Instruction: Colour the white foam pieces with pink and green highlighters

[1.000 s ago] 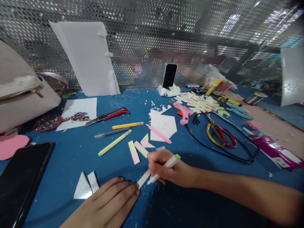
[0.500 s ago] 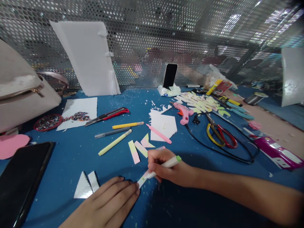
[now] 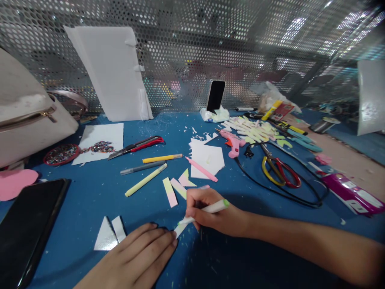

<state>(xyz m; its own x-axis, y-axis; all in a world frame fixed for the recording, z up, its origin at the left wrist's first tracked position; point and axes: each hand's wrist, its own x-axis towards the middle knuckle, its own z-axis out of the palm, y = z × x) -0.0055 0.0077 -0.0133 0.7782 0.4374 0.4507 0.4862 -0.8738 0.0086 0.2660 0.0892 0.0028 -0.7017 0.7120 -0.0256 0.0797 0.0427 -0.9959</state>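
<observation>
My right hand (image 3: 207, 210) grips a white marker with a green end (image 3: 210, 208), its tip resting on a narrow paper strip (image 3: 180, 228) on the blue table (image 3: 240, 192). My left hand (image 3: 141, 257) lies flat, fingers together, with the fingertips pressing down the strip's near end. Just beyond the strip lie two more coloured strips (image 3: 171, 192) and a small pointed paper piece (image 3: 185, 179).
Around them lie pens (image 3: 146, 179), a red utility knife (image 3: 136, 146), white paper cutouts (image 3: 207, 158), a pink glue gun (image 3: 233, 142) with black cord, scissors (image 3: 278, 168), a dark tablet (image 3: 24, 228) at left, white triangles (image 3: 110, 239), a bag (image 3: 27, 116) and a propped phone (image 3: 215, 96).
The marker tip has slid along the strip toward my left hand, and the marker now lies flatter. My left hand has stayed where it was.
</observation>
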